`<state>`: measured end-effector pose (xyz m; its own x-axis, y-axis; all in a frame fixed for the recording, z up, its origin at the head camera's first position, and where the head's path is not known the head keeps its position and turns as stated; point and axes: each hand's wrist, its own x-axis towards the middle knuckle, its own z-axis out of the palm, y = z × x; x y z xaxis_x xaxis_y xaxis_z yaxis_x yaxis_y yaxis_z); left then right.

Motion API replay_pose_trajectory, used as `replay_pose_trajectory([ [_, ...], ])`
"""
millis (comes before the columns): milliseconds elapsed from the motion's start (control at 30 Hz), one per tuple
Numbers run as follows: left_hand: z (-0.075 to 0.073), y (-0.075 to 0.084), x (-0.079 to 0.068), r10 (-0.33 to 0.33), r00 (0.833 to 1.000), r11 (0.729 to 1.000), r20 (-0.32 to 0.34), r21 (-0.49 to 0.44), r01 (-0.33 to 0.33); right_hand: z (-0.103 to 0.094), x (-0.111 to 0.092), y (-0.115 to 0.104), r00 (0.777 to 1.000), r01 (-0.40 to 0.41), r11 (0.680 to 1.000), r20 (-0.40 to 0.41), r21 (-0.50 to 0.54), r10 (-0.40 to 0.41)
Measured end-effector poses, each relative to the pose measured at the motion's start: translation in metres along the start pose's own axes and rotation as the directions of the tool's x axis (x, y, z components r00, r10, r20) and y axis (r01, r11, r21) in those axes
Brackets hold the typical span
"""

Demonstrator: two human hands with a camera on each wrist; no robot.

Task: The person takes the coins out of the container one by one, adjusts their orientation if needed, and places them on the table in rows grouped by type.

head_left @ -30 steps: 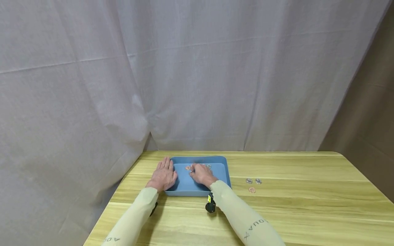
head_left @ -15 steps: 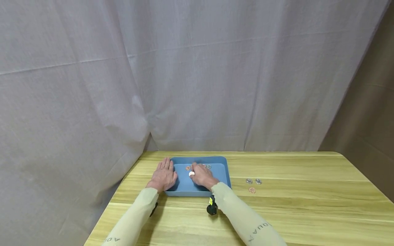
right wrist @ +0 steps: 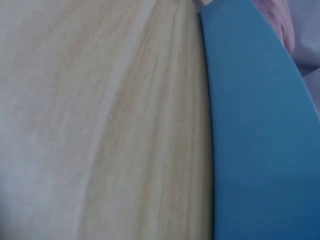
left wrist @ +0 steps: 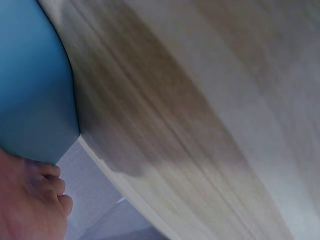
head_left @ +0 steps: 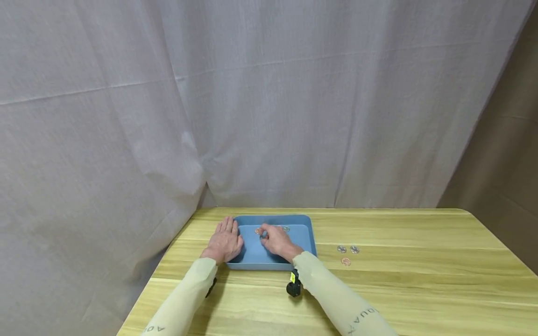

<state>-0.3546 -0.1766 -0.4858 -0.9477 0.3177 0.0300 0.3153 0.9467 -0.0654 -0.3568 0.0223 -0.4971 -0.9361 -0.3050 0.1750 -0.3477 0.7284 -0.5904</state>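
Observation:
A blue rectangular tray (head_left: 256,266) stands on the table near its back edge. My left hand (head_left: 222,242) lies over the tray's left rim, its fingers straight and pointing away from me. Inside the tray's outline my right hand (head_left: 278,240) pinches a silvery coin (head_left: 262,236) between thumb and fingers. A copper coin (head_left: 257,230) shows just beyond the right fingertips. Another coin, a silvery one (head_left: 286,228), lies near the tray's far side, and the right hand partly hides the coins between. The left wrist view shows the left hand (left wrist: 37,200) against the tray wall (left wrist: 40,120).
Two silvery coins (head_left: 342,249) and a copper coin (head_left: 346,262) lie on the wooden table (head_left: 399,289) to the right of the tray. A grey curtain (head_left: 269,116) hangs behind the table. The tray's outer wall (right wrist: 260,130) fills the right of the right wrist view.
A silvery coin has come into sight at the right fingertips; it flashed bright half a second ago and now looks darker. The right hand has shifted only slightly; the left hand stays put.

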Motion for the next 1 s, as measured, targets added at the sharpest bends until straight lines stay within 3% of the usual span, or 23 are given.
replay_pose_trajectory([
  [233,0.0,0.0,0.001,0.001,1.0,1.0,0.002,-0.007,-0.001,-0.014,-0.009,0.001,1.0,-0.009,0.991,0.008,0.13,0.008],
  [800,-0.004,0.0,-0.001,0.007,1.0,1.0,-0.001,0.001,-0.007,-0.051,-0.044,0.001,0.999,0.029,0.972,0.026,0.232,-0.036],
  [1000,-0.003,0.001,0.0,0.001,1.0,1.0,0.002,0.008,-0.001,-0.064,-0.058,-0.002,0.999,0.038,0.952,0.026,0.302,-0.048],
])
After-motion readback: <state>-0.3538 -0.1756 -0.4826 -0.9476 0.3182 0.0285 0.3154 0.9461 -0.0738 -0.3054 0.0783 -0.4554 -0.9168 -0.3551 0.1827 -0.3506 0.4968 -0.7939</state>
